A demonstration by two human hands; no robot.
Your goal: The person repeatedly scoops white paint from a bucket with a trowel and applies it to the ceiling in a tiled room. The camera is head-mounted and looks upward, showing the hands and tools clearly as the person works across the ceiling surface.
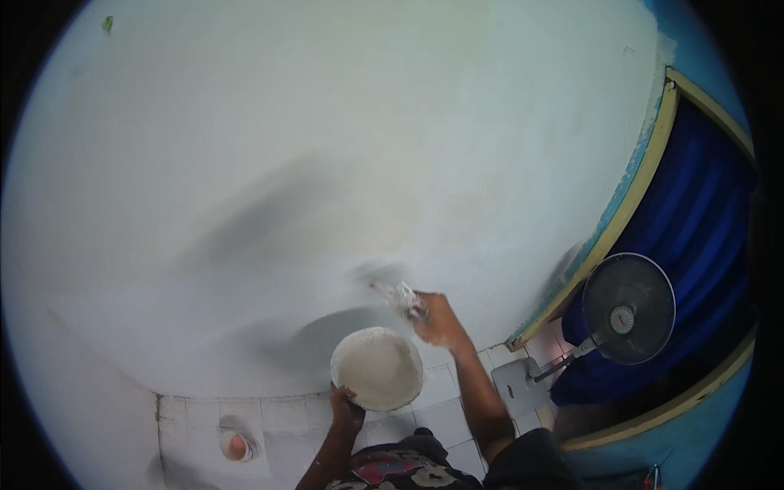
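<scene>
My left hand (346, 406) grips the near left rim of a round white bucket (335, 359), with the thumb over the edge. A pale, creamy paint-like mix shows inside it. My right hand (438, 320) is closed around a whitish, shiny brush-like tool (400, 299), blurred and with a dark part by the fingers. Its tip is close to the white wall (457, 147); I cannot tell whether it touches. The tool is above and to the right of the bucket.
A grey fan (629, 309) on a square base (519, 387) stands right, before a doorway with a dark blue curtain (694, 204) and cream frame (634, 204). A small white container (238, 444) with something orange inside stands on the white tiled floor (286, 415) at lower left.
</scene>
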